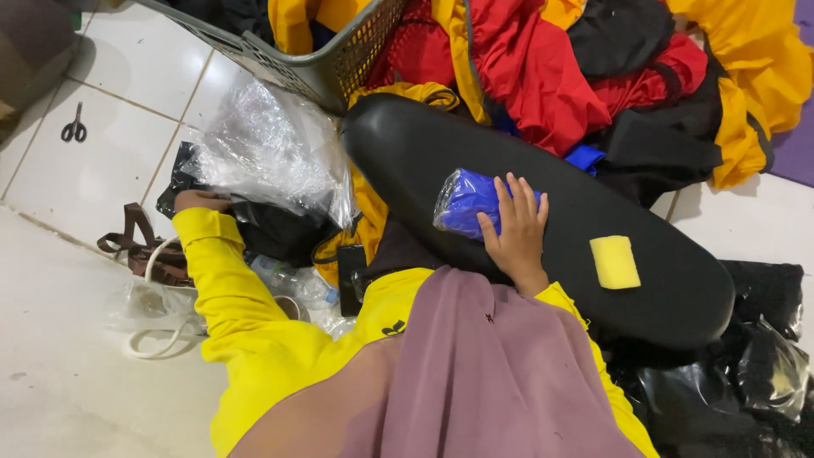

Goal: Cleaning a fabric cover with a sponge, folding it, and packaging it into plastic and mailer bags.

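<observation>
My right hand [515, 233] rests with fingers spread on a blue garment sealed in a clear plastic bag [466, 202], pressing it against a long black padded board [543, 212] that lies across my lap. A yellow sponge [615, 261] lies on the board to the right of that hand. My left hand [199, 201], in a yellow sleeve, reaches left into a heap of clear plastic bags [267, 148] and black plastic [284, 233]; its fingers are mostly hidden, so what it holds is unclear.
A grey mesh laundry basket [292, 64] stands at the top. Red, yellow and black jackets [593, 76] are piled at top right. Scissors [75, 127] lie on the white tiles at left. Brown straps [140, 246] and a white cord [161, 326] lie near my left arm. Black bags [755, 365] sit lower right.
</observation>
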